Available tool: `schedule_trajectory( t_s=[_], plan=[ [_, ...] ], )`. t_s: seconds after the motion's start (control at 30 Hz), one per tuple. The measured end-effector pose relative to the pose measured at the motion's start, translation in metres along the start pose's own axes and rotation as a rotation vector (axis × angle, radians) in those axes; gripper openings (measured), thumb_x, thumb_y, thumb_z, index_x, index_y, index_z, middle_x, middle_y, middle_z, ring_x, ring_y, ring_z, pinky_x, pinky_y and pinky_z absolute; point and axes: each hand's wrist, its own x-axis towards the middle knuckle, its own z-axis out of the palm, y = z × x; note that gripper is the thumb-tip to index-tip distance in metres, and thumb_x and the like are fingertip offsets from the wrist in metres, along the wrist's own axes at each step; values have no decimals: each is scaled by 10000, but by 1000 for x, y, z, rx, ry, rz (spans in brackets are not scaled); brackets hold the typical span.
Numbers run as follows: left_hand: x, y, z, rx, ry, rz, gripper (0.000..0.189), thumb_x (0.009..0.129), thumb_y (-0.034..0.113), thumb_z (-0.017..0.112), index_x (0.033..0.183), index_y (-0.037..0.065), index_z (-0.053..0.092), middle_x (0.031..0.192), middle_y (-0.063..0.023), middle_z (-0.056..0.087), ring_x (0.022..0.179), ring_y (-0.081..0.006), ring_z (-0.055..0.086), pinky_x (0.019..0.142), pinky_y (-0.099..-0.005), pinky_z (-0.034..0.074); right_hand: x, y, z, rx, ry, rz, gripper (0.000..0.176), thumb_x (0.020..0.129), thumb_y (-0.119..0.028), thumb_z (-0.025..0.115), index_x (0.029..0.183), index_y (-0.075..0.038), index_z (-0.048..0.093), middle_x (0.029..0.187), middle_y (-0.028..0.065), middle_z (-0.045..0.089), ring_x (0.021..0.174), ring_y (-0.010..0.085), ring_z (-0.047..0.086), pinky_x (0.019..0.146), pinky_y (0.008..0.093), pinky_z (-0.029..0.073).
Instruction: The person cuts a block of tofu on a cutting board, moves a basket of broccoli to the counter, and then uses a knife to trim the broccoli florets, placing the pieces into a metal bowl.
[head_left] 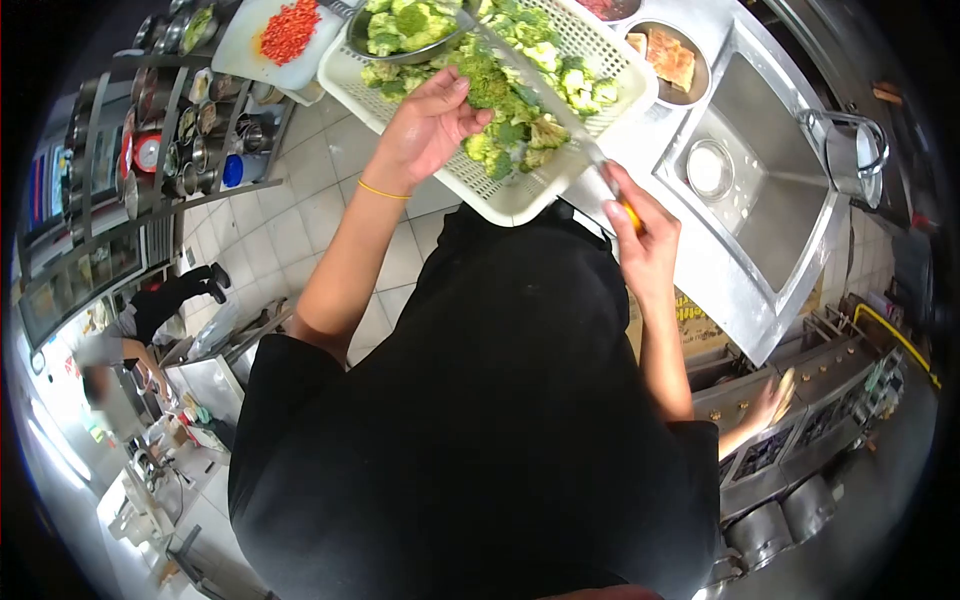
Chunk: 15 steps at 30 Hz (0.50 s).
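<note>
My left hand (432, 122) is turned palm up over the near side of a white perforated basket (510, 208). Its curled fingers close against a large broccoli head (490, 82); the exact grip is partly hidden. In my right hand (643, 232) is a long knife (555, 105) with a yellow-orange handle. The blade slants up and left across the basket, close to the broccoli. Cut florets (580, 88) lie scattered in the basket. A metal bowl (425, 52) of broccoli rests at the basket's far left.
Chopped red pieces lie on a white board (228, 52) at upper left. A bowl (692, 97) with browned slabs stands beside the sink (780, 220). Another person's hand (772, 402) is near the stove (820, 400) at lower right. A person (150, 325) bends at far left.
</note>
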Motion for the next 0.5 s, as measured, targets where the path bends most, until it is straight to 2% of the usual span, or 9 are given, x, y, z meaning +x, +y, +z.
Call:
schedule_trajectory(
  t_s=[0.07,0.1,0.17,0.23,0.3,0.43,0.47,0.5],
  plan=[
    [4,-15,7,-161,-50,18,203,926,127,471,1073,11,551,1056,-116,617,880,-200,624,800,-295,515,8,-14,2,-117,-55,-114,377,793,-203,682,1159,-126,633,644,38,557,536,181,533,532,315,432],
    [5,-18,15,-220,-21,5,217,933,177,472,1021,13,583,1023,-94,627,905,-179,612,821,-301,499,12,-21,3,-127,-46,-105,377,793,-203,682,1159,-126,633,644,38,557,536,181,533,532,315,432],
    [6,-25,23,-302,-38,1,225,929,190,479,1024,13,581,1009,-87,629,921,-173,606,834,-295,489,19,-33,5,-213,-78,-191,396,757,-218,699,1145,-163,643,596,52,491,519,238,506,515,341,419],
    [5,-28,36,-377,-47,8,234,925,202,486,1026,13,579,996,-79,632,937,-167,599,847,-290,479,21,-33,4,-240,-85,-187,400,758,-225,697,1149,-166,641,589,52,484,512,231,502,508,344,414],
    [6,-19,70,-288,314,72,125,868,71,498,857,13,608,772,-61,617,677,-171,564,657,-274,465,22,-32,4,-262,-100,-188,403,758,-232,695,1152,-168,638,583,51,477,505,223,497,501,348,409],
    [3,-15,72,-145,300,67,139,888,72,471,896,0,590,829,-89,611,678,-163,533,664,-269,459,19,-20,1,-170,-70,-141,397,767,-229,691,1157,-174,637,586,54,491,516,229,512,507,345,415],
    [2,-14,68,-225,219,36,143,893,70,462,938,-12,570,891,-116,608,694,-164,524,670,-268,458,17,-15,0,-185,-59,-114,397,768,-227,692,1157,-173,637,590,56,498,523,234,519,512,342,419],
    [2,-11,66,-303,136,6,158,898,68,453,981,-24,551,953,-143,605,711,-166,516,676,-267,457,15,-9,-3,-178,-57,-77,360,803,-217,669,1152,-138,639,636,51,566,536,210,543,535,333,429]
  ],
)
